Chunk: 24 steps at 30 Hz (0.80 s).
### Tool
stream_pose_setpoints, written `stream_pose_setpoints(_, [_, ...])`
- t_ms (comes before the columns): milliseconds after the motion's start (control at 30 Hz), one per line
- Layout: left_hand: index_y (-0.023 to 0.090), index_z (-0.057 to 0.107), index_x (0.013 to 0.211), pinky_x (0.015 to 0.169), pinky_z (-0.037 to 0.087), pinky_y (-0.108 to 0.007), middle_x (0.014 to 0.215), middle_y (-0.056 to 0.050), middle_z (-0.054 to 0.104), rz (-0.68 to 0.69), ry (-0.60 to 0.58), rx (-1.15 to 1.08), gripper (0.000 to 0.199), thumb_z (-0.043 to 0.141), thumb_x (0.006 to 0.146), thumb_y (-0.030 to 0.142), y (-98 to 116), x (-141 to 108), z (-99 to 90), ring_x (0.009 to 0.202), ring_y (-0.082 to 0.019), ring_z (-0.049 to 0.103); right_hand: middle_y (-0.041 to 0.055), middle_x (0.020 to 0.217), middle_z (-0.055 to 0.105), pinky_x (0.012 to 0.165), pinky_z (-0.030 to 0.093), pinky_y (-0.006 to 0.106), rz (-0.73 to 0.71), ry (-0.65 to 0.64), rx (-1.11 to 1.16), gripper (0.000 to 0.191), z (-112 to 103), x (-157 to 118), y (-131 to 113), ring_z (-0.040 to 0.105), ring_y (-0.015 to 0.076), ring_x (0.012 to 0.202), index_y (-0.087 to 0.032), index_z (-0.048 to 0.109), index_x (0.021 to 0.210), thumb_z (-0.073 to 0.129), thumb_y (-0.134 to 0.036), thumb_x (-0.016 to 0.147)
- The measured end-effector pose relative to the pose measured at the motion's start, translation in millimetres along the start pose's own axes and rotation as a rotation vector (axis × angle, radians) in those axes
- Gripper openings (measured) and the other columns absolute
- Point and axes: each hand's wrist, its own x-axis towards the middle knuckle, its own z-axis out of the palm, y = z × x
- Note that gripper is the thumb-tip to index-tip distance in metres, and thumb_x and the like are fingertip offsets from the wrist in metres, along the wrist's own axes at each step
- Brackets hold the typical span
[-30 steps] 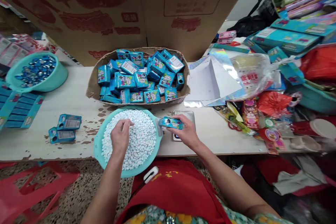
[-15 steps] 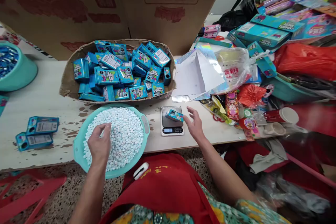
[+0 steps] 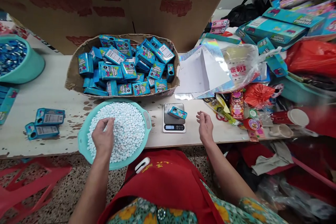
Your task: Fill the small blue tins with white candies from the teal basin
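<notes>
My left hand (image 3: 104, 135) is above a turquoise basin (image 3: 82, 143) full of small pale candies (image 3: 128, 131). Its thumb and fingertips are pinched together; whatever they hold, if anything, is hidden. On a small digital scale (image 3: 174, 128) right of the basin lies a blue candy box (image 3: 179, 113), tilted across the weighing plate. My right hand (image 3: 205, 126) is off to the right of the scale, apart from the box, with its fingers loosely curled and nothing in them.
Behind the basin, a cut-down cardboard box (image 3: 72, 83) holds many blue candy boxes. Two more boxes (image 3: 49, 116) lie at the left, near a turquoise tub (image 3: 36, 64) of blue wrapped sweets. Bags, a paper cup (image 3: 296, 117) and a mug (image 3: 282, 131) crowd the right side.
My right hand has let go of the blue candy box and moved right, away from the scale. The left hand stays pinched over the candies. The whole view has shifted slightly.
</notes>
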Motion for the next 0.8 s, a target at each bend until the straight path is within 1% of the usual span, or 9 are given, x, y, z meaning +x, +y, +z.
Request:
stream_pose_setpoints(167, [0.016,0.064,0.086,0.085,0.046,-0.032,0.085,-0.004,0.066,-0.059,0.028,-0.037,0.032,0.057,0.078,0.046,6.1,-5.1,1.9,0.087,-0.020,0.060,0.0131,0.112,0.063,0.085,0.049,0.043,0.029,-0.002,0.032,0.051,-0.6,-2.1,3.9,0.063,0.0220,0.096,-0.016,0.056,0.109,0.051,-0.059,0.081])
stream_pose_setpoints(333, [0.016,0.065,0.087,0.084,0.046,-0.032,0.086,-0.005,0.067,-0.067,0.034,-0.036,0.031,0.057,0.078,0.045,8.8,-10.4,4.4,0.087,-0.020,0.060,0.0135,0.114,0.062,0.084,0.049,0.042,0.028,0.010,0.049,0.054,-2.7,-4.3,6.4,0.063,0.0210,0.094,-0.017,0.051,0.118,0.052,-0.057,0.081])
stream_pose_setpoints(433, [0.017,0.065,0.087,0.081,0.046,-0.031,0.087,-0.005,0.066,-0.075,0.033,-0.030,0.032,0.057,0.078,0.046,9.5,-12.6,3.6,0.088,-0.021,0.060,0.0139,0.113,0.062,0.084,0.049,0.042,0.030,-0.002,0.057,0.053,-4.3,-6.5,5.8,0.063,0.0210,0.095,-0.017,0.050,0.119,0.051,-0.055,0.082])
stream_pose_setpoints(500, [0.017,0.065,0.086,0.081,0.047,-0.031,0.087,-0.005,0.066,-0.076,0.038,-0.037,0.031,0.058,0.078,0.046,10.4,-13.8,3.0,0.088,-0.021,0.060,0.0143,0.115,0.061,0.086,0.048,0.043,0.001,-0.028,0.050,0.053,-3.3,-8.7,4.5,0.061,0.0215,0.098,-0.017,0.048,0.120,0.051,-0.054,0.083])
stream_pose_setpoints(533, [0.017,0.065,0.086,0.082,0.047,-0.031,0.087,-0.005,0.066,-0.075,0.044,-0.047,0.031,0.058,0.078,0.045,11.2,-14.3,3.1,0.088,-0.021,0.060,0.0146,0.117,0.060,0.087,0.048,0.043,-0.033,-0.056,0.034,0.055,-1.2,-9.8,3.4,0.060,0.0221,0.101,-0.017,0.046,0.122,0.054,-0.053,0.081])
stream_pose_setpoints(633, [0.016,0.064,0.086,0.084,0.047,-0.031,0.086,-0.005,0.067,-0.076,0.069,-0.085,0.029,0.058,0.078,0.044,15.5,-16.7,6.2,0.087,-0.020,0.061,0.0141,0.124,0.055,0.090,0.046,0.042,-0.177,-0.181,-0.062,0.071,13.7,-12.0,-1.4,0.054,0.0243,0.111,-0.019,0.042,0.127,0.070,-0.047,0.069])
stream_pose_setpoints(667, [0.016,0.064,0.087,0.084,0.047,-0.031,0.086,-0.005,0.067,-0.077,0.074,-0.097,0.029,0.058,0.078,0.043,17.9,-18.0,8.5,0.086,-0.019,0.061,0.0130,0.123,0.056,0.090,0.045,0.042,-0.212,-0.225,-0.095,0.070,21.3,-12.1,-4.1,0.053,0.0246,0.111,-0.019,0.044,0.125,0.073,-0.046,0.066])
stream_pose_setpoints(733, [0.016,0.063,0.086,0.082,0.047,-0.031,0.086,-0.005,0.067,-0.090,0.064,-0.145,0.029,0.059,0.078,0.043,24.3,-21.7,14.7,0.086,-0.019,0.062,0.0094,0.112,0.061,0.088,0.046,0.041,-0.243,-0.293,-0.132,0.057,37.6,-12.0,-13.0,0.056,0.0241,0.103,-0.019,0.052,0.113,0.071,-0.046,0.067])
stream_pose_setpoints(800, [0.015,0.062,0.084,0.079,0.048,-0.031,0.085,-0.005,0.067,-0.134,0.014,-0.271,0.029,0.060,0.077,0.043,33.5,-26.5,22.1,0.085,-0.019,0.062,0.0052,0.097,0.064,0.084,0.047,0.039,-0.264,-0.332,-0.148,0.044,52.0,-13.5,-29.6,0.059,0.0227,0.092,-0.018,0.058,0.100,0.068,-0.048,0.070])
